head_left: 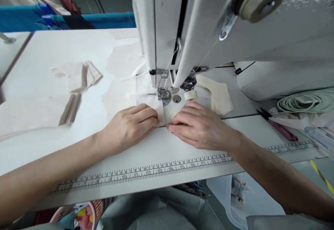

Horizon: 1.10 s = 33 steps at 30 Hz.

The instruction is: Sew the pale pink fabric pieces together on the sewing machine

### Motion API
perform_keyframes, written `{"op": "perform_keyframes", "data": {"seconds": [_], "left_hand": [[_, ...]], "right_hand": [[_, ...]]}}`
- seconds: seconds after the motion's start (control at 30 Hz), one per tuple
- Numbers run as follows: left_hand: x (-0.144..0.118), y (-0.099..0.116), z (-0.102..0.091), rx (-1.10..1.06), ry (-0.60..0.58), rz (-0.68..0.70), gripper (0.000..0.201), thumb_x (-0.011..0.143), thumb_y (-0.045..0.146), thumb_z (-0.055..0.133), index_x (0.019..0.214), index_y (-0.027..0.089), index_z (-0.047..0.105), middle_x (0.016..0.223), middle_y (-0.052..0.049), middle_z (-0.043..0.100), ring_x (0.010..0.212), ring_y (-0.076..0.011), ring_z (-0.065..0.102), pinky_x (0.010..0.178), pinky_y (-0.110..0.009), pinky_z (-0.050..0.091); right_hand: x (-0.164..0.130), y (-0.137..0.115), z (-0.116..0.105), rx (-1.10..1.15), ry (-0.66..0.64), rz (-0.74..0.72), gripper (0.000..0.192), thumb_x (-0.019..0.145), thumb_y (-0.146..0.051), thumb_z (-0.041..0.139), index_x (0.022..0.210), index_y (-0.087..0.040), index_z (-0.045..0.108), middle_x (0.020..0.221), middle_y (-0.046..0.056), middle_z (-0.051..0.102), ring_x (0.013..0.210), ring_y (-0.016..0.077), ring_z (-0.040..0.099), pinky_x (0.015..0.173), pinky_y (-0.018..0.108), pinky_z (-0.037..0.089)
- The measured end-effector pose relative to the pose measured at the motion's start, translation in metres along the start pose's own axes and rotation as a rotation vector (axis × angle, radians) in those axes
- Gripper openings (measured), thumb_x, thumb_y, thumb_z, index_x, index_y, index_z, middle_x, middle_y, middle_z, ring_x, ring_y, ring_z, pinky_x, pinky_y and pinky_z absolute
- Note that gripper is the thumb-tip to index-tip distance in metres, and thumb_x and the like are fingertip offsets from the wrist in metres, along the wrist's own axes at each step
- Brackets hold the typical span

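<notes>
Person seated at a white sewing machine (235, 31), both forearms reaching in from the near edge. Left hand (130, 125) lies palm down on a pale fabric piece (146, 96), fingers loosely curled with the tips pressing the cloth flat; the grip isn't clenched around anything, just holding the fabric down. Right hand (199, 125) is flat too, fingers pointing left toward the other hand, tips on the same fabric just right of a straight edge or fold line that runs from between the hands up to the presser foot (164, 94). Grip there is likewise released, pressing rather than pinching. The two hands sit just beside each other, fingertips nearly meeting. The fabric lies on the desk (52, 49) directly under the needle area, its far end beneath the presser foot, near end under both hands. A small cream knob (190, 95) sits just right of the foot, above the right hand. A printed ruler strip (156, 171) runs along the front edge of the desk, nearer than the hands. More cut fabric pieces (78, 77) are spread well to the left, some folded. Right of the machine: a red-handled snipper (280, 127) and a coil of pale green tape (305, 101). Below the desk edge at left, a pink basket (90, 211) shows colourful bits; contents too blurred to tell.
</notes>
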<state>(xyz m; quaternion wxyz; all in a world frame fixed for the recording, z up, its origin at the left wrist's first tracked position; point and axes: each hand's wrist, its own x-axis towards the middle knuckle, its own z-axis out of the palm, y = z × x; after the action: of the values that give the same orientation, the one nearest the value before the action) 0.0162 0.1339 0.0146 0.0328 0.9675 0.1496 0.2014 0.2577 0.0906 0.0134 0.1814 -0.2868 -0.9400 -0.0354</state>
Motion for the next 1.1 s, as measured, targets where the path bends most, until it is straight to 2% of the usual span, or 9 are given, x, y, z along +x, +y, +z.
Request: {"op": "perform_keyframes", "data": {"seconds": [0.27, 0.47, 0.67, 1.1], "left_hand": [[0.002, -0.003, 0.006, -0.172, 0.065, -0.119, 0.012, 0.094, 0.013, 0.051, 0.091, 0.016, 0.063, 0.094, -0.006, 0.067, 0.085, -0.0157, 0.059, 0.076, -0.03, 0.052], [0.001, -0.002, 0.008, -0.202, 0.093, -0.129, 0.01, 0.093, 0.013, 0.053, 0.09, 0.017, 0.062, 0.093, -0.006, 0.067, 0.085, -0.0158, 0.059, 0.076, -0.031, 0.053], [0.0, -0.001, 0.008, -0.184, 0.069, -0.102, 0.009, 0.092, 0.012, 0.055, 0.095, 0.016, 0.062, 0.096, -0.007, 0.068, 0.087, -0.0168, 0.059, 0.076, -0.033, 0.053], [0.0, 0.001, 0.009, -0.191, 0.083, -0.146, 0.012, 0.093, 0.013, 0.052, 0.098, 0.017, 0.062, 0.097, -0.006, 0.069, 0.088, -0.0164, 0.06, 0.078, -0.033, 0.052]], "right_hand": [[-0.002, -0.006, 0.0, -0.064, -0.001, -0.037, 0.02, 0.096, -0.017, 0.049, 0.092, -0.016, 0.068, 0.076, 0.001, 0.06, 0.073, 0.014, 0.051, 0.074, 0.032, 0.04], [-0.001, -0.008, 0.003, -0.14, -0.04, -0.033, 0.021, 0.097, -0.016, 0.047, 0.101, -0.014, 0.068, 0.074, 0.001, 0.058, 0.072, 0.0145, 0.052, 0.071, 0.032, 0.041], [0.001, -0.011, 0.002, -0.123, -0.039, -0.036, 0.024, 0.097, -0.013, 0.045, 0.1, -0.013, 0.068, 0.073, 0.001, 0.058, 0.068, 0.0137, 0.05, 0.069, 0.032, 0.042], [0.001, -0.011, 0.001, -0.068, -0.063, -0.019, 0.025, 0.098, -0.014, 0.042, 0.097, -0.015, 0.067, 0.074, 0.001, 0.058, 0.069, 0.0137, 0.048, 0.069, 0.032, 0.04]]}}
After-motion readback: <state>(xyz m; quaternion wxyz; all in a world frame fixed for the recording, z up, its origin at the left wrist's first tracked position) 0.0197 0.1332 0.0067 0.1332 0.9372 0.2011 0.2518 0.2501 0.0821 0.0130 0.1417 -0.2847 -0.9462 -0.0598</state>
